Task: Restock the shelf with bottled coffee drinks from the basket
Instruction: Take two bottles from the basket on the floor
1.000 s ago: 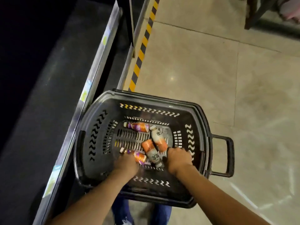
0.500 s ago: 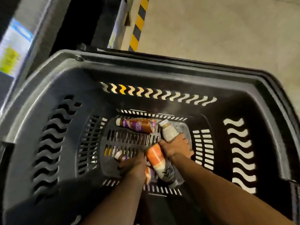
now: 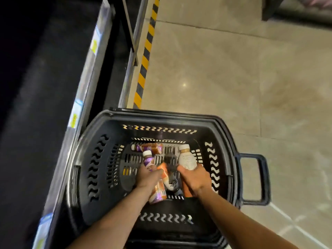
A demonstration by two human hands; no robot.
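A black plastic basket [image 3: 161, 115] stands on the floor below me, with both my arms reaching into it. My left hand [image 3: 148, 177] is closed around a purple-and-brown coffee bottle [image 3: 148, 159], whose white cap points away from me. My right hand [image 3: 195, 178] grips a white-and-orange bottle [image 3: 186, 160], cap also pointing away. A second purple-and-brown bottle [image 3: 150, 147] lies on its side at the back of the basket floor. Between my hands an orange-and-white bottle [image 3: 166, 175] lies on the bottom, partly hidden.
The dark shelf unit runs along the left, its edge rail [image 3: 93, 45] carrying price tags and touching the basket's left side. A yellow-and-black hazard stripe [image 3: 145, 56] marks the floor beside it. Beige tiles [image 3: 233, 78] stretch to the right. The basket's pull handle [image 3: 251, 178] sticks out right.
Both hands have closed on a bottle each and raised them off the basket floor. My view has pulled back up from inside the basket.
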